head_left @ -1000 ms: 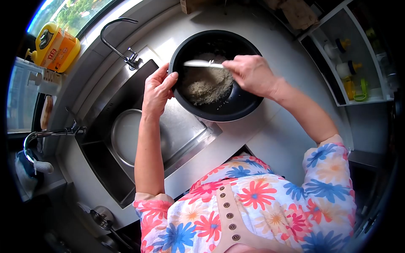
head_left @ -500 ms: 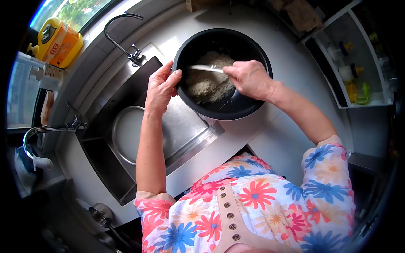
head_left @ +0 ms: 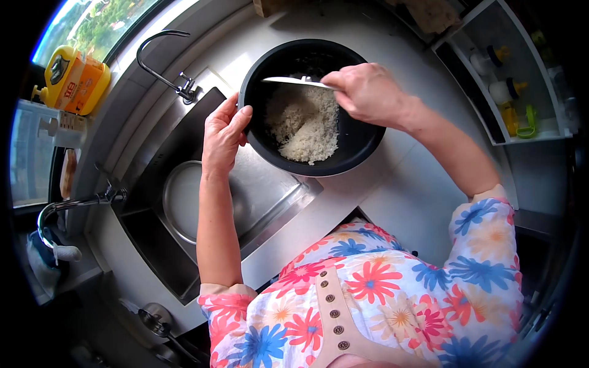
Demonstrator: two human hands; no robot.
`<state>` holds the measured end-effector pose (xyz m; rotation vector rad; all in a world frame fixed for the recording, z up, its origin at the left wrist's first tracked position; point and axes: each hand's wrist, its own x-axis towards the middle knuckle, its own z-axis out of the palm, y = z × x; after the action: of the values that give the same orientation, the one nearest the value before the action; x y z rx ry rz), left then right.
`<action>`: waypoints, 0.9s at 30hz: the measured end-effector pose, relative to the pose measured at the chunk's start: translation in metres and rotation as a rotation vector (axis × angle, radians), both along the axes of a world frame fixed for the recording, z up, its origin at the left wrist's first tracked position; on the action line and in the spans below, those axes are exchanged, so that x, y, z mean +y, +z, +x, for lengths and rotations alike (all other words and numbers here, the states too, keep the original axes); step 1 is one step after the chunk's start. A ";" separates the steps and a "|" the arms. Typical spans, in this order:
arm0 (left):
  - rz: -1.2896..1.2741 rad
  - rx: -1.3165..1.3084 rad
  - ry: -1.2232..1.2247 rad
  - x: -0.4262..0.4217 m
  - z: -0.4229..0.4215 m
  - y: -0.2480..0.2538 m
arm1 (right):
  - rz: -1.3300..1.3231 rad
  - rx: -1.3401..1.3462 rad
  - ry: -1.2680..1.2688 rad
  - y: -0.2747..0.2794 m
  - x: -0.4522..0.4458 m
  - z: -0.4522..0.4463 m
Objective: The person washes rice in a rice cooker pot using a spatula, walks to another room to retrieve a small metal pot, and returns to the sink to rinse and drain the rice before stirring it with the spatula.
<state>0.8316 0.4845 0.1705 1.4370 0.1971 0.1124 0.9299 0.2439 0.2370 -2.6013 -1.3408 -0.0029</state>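
A round black pot (head_left: 358, 146) stands on the counter beside the sink, with pale rice (head_left: 310, 132) heaped on its inner left side. My left hand (head_left: 224, 132) grips the pot's left rim, thumb on the edge and fingers round the outside. In my right hand (head_left: 368, 95), closed over the pot, is the handle of a white paddle (head_left: 288, 80). The paddle lies nearly level above the rice, seen edge-on. Part of the far rim is behind my right hand.
The sink (head_left: 162, 248) at the left holds a round metal pan (head_left: 190, 199). Two curved taps (head_left: 153, 70) stand by it. A yellow bottle (head_left: 76, 80) is near the window. An open shelf (head_left: 521, 80) with small bottles is at the right.
My right hand has risen slightly toward the pot's far side with the paddle, and more rice shows. The view has shifted a little; my left hand keeps its hold on the rim.
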 end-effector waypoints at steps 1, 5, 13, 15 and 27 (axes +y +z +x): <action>0.009 0.003 0.001 0.000 0.000 0.000 | -0.027 -0.009 0.017 -0.002 0.007 -0.004; 0.009 0.030 0.029 -0.004 -0.003 0.007 | -0.088 0.061 0.204 -0.009 0.002 -0.014; -0.063 0.083 0.096 -0.008 -0.027 0.005 | -0.122 -0.205 -0.019 -0.010 -0.010 0.015; -0.007 0.110 0.103 -0.005 -0.041 0.007 | -0.345 -0.062 0.036 -0.015 -0.008 0.013; 0.080 0.228 0.228 0.022 -0.152 0.014 | -0.404 -0.164 0.060 0.005 -0.023 0.028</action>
<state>0.6800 0.5063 0.1845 1.5030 0.5490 0.1440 0.9575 0.2206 0.2420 -2.9430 -1.6214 0.0740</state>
